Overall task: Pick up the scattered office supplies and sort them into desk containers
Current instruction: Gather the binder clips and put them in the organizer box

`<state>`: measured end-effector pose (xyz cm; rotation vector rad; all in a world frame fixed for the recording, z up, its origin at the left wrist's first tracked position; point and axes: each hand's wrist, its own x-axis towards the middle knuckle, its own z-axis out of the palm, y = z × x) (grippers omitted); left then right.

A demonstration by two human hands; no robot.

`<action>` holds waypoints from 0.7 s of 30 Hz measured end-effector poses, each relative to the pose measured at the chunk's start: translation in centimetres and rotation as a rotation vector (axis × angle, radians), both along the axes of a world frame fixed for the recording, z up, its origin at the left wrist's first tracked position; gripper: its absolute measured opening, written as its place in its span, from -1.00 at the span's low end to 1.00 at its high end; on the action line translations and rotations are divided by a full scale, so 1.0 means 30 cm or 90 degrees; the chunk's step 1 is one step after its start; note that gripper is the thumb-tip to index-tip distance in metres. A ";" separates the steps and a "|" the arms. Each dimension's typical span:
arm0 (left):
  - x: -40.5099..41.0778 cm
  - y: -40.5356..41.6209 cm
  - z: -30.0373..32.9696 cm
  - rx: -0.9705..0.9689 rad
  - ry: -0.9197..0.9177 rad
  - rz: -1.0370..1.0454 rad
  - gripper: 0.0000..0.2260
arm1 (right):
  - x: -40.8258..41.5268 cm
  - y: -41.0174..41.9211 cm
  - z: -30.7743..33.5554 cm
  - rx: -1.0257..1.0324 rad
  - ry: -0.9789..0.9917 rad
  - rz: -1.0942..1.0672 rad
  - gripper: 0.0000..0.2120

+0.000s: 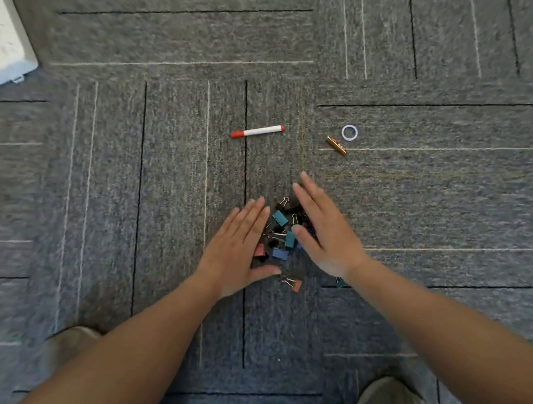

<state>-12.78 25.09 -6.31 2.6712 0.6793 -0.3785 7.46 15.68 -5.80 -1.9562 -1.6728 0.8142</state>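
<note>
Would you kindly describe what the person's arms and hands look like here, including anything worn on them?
Both forearms are bare to the picture's edge, with no sleeve in view. The left hand and the right hand wear no gloves, and no ring, watch or bracelet shows on either, though the picture is slightly blurred.

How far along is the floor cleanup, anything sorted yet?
Done: nothing visibly sorted; the only possible container is a white box at far left, contents hidden. In hand: left hand and right hand, fingers straight, flank the binder clip pile on the carpet, apparently herding it together. Left: the clips, a stray clip, the red marker, gold bar and white ring.
</note>
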 end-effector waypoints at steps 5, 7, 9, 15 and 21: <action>-0.003 -0.066 0.006 -0.023 0.005 -0.016 0.12 | 0.066 -0.072 -0.006 -0.026 -0.164 0.171 -0.13; 0.004 -0.100 -0.002 -0.007 0.008 0.002 0.16 | 0.070 -0.099 -0.030 -0.052 -0.275 0.260 -0.04; 0.034 -0.112 -0.017 0.003 -0.006 0.036 0.15 | 0.062 -0.076 -0.044 -0.040 -0.314 0.245 -0.07; 0.114 -0.021 -0.039 0.065 -0.086 0.118 -0.23 | 0.085 0.042 -0.057 0.023 -0.329 0.212 -0.37; 0.158 0.056 -0.021 0.154 -0.158 0.118 -0.53 | 0.112 0.099 -0.046 0.121 -0.388 0.186 -0.65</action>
